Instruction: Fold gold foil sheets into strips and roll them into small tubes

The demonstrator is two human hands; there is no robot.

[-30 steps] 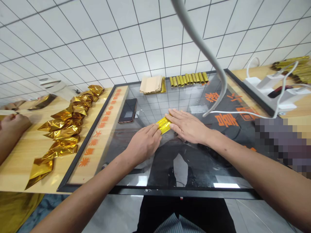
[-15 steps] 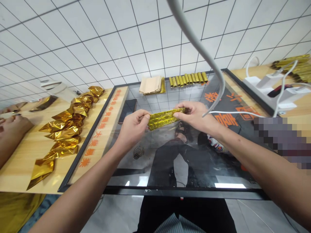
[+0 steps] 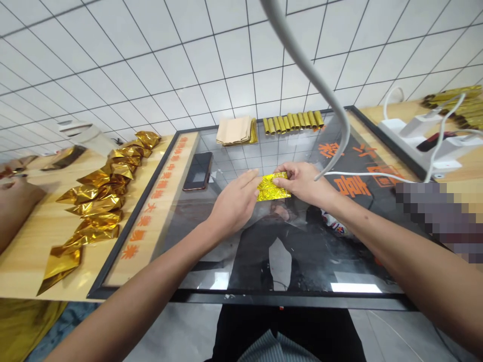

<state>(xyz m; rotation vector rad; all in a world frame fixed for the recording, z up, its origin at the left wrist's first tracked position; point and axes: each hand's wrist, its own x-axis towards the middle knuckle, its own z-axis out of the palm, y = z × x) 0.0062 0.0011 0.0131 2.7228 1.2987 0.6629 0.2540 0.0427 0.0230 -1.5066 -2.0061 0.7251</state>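
A strip of shiny gold foil paper [image 3: 272,187] lies between my two hands, over the dark glass tabletop [image 3: 196,216]. My left hand [image 3: 238,200] covers its left end, fingers stretched close together and the thumb tucked below, gripping the foil. At the other end, my right hand [image 3: 298,181] pinches the foil, its thumb on the upper face. Behind them sits a stack of tan and gold paper sheets [image 3: 234,130]. A row of rolled gold paper tubes [image 3: 294,122] runs along the glass's back edge.
Folded gold foil pieces [image 3: 98,201] line the wooden table on the left, near another person's hand [image 3: 18,201]. A phone [image 3: 198,171] lies on the glass. A white power strip [image 3: 418,136] and cables stand right; a thick grey cable [image 3: 309,75] hangs in front.
My left hand has moved right, and its fingers have straightened over the foil. Less of the strip shows now, and the phone is uncovered. My right hand stays nearly in place.
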